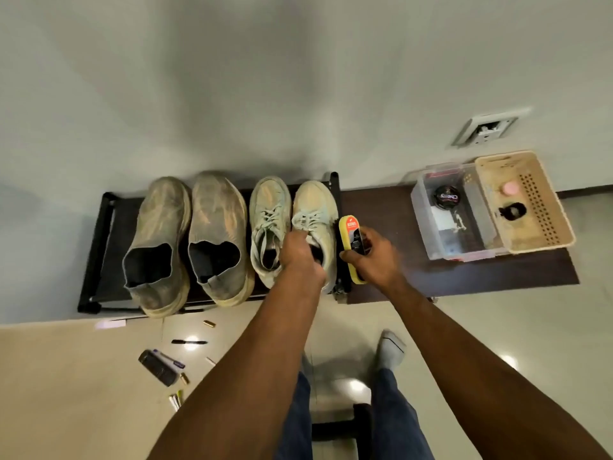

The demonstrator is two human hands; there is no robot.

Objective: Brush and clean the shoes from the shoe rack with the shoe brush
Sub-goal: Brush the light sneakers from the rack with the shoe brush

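Observation:
Several shoes stand in a row on a low black shoe rack [99,247] against the wall. Two are dusty grey slip-ons [159,244] [219,240] on the left, and two are pale lace-up sneakers on the right. My left hand [300,254] grips the rightmost sneaker [315,207] at its opening, fingers reaching inside. The other sneaker [268,224] stands just to its left. My right hand [371,257] holds a yellow shoe brush [352,247] with an orange and black label, upright beside that sneaker's right side.
A dark wooden ledge [464,277] runs to the right of the rack. On it stand a clear plastic box [447,214] with a black polish tin and a beige basket [530,200]. Pens, batteries and a dark remote [159,368] lie on the tiled floor.

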